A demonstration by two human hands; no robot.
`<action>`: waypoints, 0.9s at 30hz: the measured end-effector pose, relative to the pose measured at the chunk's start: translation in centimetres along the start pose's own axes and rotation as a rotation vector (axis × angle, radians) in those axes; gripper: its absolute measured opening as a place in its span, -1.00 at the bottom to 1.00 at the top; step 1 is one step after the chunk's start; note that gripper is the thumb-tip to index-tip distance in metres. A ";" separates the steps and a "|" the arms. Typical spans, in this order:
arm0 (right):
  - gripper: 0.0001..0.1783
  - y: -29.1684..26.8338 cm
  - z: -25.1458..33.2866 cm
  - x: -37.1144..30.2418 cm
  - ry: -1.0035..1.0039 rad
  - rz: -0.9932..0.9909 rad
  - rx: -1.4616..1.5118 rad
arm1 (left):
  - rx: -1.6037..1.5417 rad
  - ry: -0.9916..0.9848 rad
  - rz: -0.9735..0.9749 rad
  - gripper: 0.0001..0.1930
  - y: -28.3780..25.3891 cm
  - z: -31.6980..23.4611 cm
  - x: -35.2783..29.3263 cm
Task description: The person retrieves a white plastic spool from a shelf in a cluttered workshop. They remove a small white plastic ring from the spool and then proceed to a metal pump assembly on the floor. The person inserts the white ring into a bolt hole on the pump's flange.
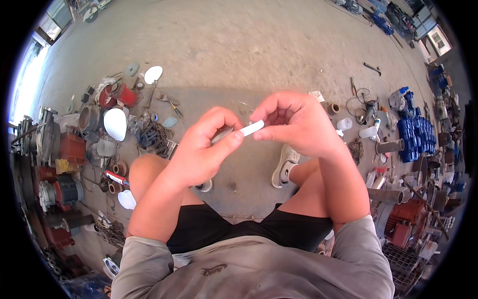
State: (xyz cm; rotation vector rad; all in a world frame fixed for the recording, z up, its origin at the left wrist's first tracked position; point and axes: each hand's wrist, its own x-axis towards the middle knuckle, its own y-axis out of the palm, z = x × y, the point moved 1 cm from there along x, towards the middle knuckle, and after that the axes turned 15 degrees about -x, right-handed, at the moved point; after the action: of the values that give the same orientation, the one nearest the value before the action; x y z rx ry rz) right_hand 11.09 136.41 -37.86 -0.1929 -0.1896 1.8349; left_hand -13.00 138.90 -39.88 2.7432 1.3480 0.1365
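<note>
Both hands meet in front of me above the floor, between my knees. My left hand [205, 145] pinches one end of a short white strip-like piece [251, 128] between thumb and fingers. A greyish rounded thing [222, 134] shows inside the same hand, mostly covered by the fingers. At the strip's other end, the curled fingers and thumb of my right hand [295, 122] close on its tip. The exact kind of the white piece cannot be made out.
On the left lie a red jack-like part [124, 93], a white oval piece [115, 124], a chain [163, 132] and a brush [163, 97]. Blue castings [417, 137], a pipe piece [390, 146] and a red motor [406, 219] stand on the right. Loose tools lie further out.
</note>
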 end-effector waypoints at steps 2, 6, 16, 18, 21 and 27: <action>-0.74 0.0 -0.1 0.1 0.020 0.070 0.107 | -0.021 0.189 0.033 -0.89 -0.1 0.7 0.3; -0.76 0.4 -0.4 0.3 0.016 0.114 0.218 | -0.117 0.118 0.033 -0.92 -0.5 0.7 0.1; -0.72 0.8 -0.7 0.6 0.063 0.151 0.368 | -0.300 0.006 0.006 -0.88 -0.5 0.4 -0.6; -0.72 1.3 -0.5 0.6 0.069 0.153 0.442 | -0.319 0.050 -0.014 -0.91 -0.1 0.7 -0.6; -0.72 1.9 -0.6 0.5 0.048 0.101 0.448 | -0.373 0.127 -0.058 -0.92 0.4 0.8 -0.3; -0.65 2.7 -0.7 0.5 -0.039 0.042 0.466 | -0.257 0.212 -0.144 -0.83 0.5 0.8 -0.1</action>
State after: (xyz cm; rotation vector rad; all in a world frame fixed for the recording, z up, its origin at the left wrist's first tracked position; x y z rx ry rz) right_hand 8.55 136.19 -39.20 0.1660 0.2177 1.8723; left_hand -12.59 138.45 -40.60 2.4655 1.4550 0.5624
